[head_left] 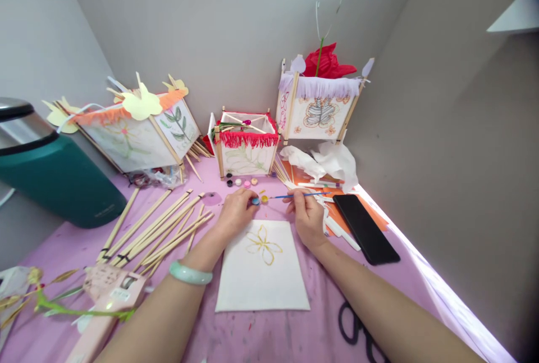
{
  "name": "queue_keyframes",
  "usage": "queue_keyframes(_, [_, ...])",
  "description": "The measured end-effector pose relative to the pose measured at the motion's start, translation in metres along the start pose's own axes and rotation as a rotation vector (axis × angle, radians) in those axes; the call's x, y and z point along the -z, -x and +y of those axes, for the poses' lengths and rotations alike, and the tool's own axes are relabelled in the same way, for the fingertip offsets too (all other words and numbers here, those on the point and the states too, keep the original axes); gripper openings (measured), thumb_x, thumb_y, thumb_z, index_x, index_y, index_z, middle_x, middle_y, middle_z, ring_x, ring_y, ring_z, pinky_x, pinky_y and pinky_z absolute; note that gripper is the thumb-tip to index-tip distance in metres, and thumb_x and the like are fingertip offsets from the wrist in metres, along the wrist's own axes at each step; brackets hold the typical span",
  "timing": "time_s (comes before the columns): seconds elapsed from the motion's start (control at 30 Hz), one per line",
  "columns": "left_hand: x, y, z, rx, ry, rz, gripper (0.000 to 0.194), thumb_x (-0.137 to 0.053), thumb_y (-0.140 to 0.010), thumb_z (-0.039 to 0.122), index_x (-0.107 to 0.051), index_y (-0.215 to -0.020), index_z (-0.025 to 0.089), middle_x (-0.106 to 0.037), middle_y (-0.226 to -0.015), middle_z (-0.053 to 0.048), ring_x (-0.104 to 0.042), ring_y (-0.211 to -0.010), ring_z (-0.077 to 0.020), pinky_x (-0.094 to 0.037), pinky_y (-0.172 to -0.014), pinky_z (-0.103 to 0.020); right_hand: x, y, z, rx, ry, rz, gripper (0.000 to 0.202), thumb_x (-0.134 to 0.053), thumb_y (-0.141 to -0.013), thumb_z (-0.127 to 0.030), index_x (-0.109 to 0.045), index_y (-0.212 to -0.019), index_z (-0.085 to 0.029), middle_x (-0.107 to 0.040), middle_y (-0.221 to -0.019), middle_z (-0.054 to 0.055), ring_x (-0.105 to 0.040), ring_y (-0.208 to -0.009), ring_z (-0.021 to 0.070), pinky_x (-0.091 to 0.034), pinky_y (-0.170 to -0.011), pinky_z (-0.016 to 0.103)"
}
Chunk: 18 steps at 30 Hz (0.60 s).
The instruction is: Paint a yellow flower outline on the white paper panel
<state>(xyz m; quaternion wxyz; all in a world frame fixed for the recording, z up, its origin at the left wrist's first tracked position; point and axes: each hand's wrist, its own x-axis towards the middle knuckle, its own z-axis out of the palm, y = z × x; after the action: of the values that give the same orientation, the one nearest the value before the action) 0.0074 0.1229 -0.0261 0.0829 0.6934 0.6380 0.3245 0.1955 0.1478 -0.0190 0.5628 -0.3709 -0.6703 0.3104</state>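
My right hand [306, 214] pinches a thin paintbrush [280, 196] with a blue handle, its tip pointing left beside a small yellow paint pot [264, 199]. The fingers of my left hand [237, 210] close on a small blue paint pot [255, 201], just left of the yellow one. Below both hands lies a white sheet [261, 287], with a yellow outlined flower [264, 246] on its upper half. Several other little paint pots [247, 184] stand behind my left hand.
Bamboo sticks [158, 231] and a teal bottle [63, 183] are at left. Paper lanterns [250, 158] line the wall. At right lie a black phone [365, 229], crumpled tissue [337, 160] and scissors [348, 323]. A pink box [113, 301] is at front left.
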Motion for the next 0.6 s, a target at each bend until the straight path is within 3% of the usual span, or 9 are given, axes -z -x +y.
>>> queue_keyframes(0.17, [0.003,0.001,0.006,-0.006,-0.027,-0.02,0.012,-0.057,-0.076,0.016,-0.06,-0.087,0.019,-0.064,-0.092,-0.004,-0.058,-0.083,-0.0173,-0.043,-0.072,-0.029,0.001,0.002,0.0,0.14,0.162,-0.015,0.021,-0.042,-0.092,-0.028,-0.06,-0.085,-0.019,-0.067,-0.073,0.002,-0.061,-0.059,0.0133,-0.048,-0.064,0.028])
queue_keyframes(0.37, [0.007,0.006,0.014,-0.095,-0.21,-0.037,0.019,-0.053,-0.078,0.011,-0.058,-0.093,0.02,-0.062,-0.098,-0.005,-0.056,-0.095,-0.0216,-0.038,-0.08,-0.035,0.003,0.003,-0.006,0.345,0.331,-0.113,0.019,-0.043,-0.091,-0.02,-0.062,-0.087,-0.02,-0.069,-0.081,0.006,-0.065,-0.076,0.0176,-0.048,-0.071,0.03])
queue_keyframes(0.6, [0.006,0.006,0.014,-0.126,-0.232,-0.064,0.019,-0.051,-0.079,0.009,-0.056,-0.094,0.02,-0.064,-0.094,-0.004,-0.056,-0.092,-0.0206,-0.036,-0.079,-0.035,0.001,0.005,-0.004,0.359,0.383,-0.191,0.021,-0.043,-0.091,-0.02,-0.063,-0.086,-0.019,-0.069,-0.084,0.006,-0.065,-0.078,0.0175,-0.048,-0.072,0.031])
